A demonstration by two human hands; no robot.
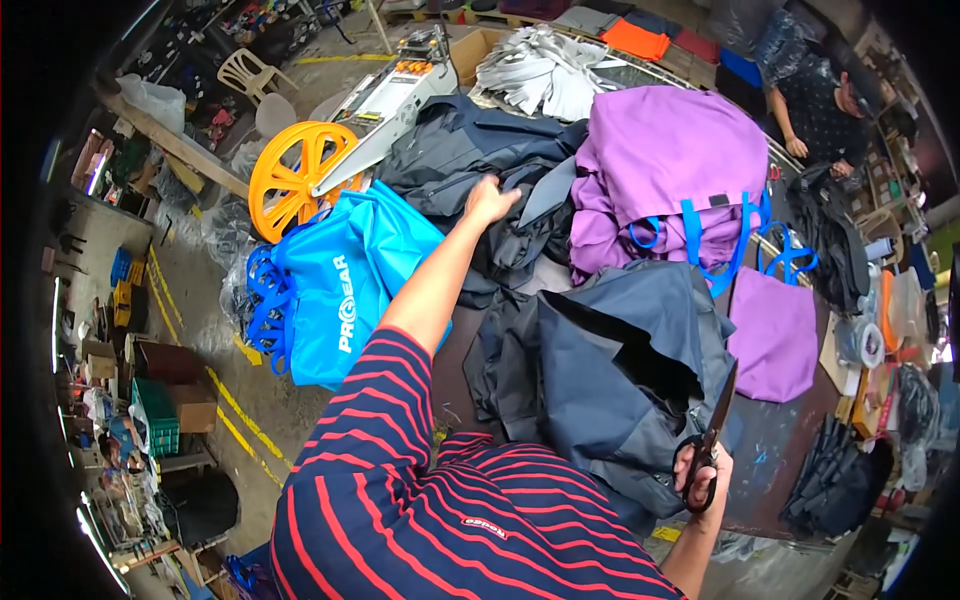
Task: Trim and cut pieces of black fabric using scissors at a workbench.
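Note:
My left hand reaches far forward and grips dark grey fabric piled at the back of the table. Black-handled scissors are held in my right hand near the front right, blades pointing up over a dark blue-grey fabric piece spread in front of me. A pile of purple bags with blue straps lies beyond it. A single flat purple bag rests at the right.
A stack of bright blue bags hangs off the table's left side, beside a yellow spool wheel. Another person in dark clothing works at the far right. Black fabric, tape and clutter line the right edge. Crates stand on the floor at left.

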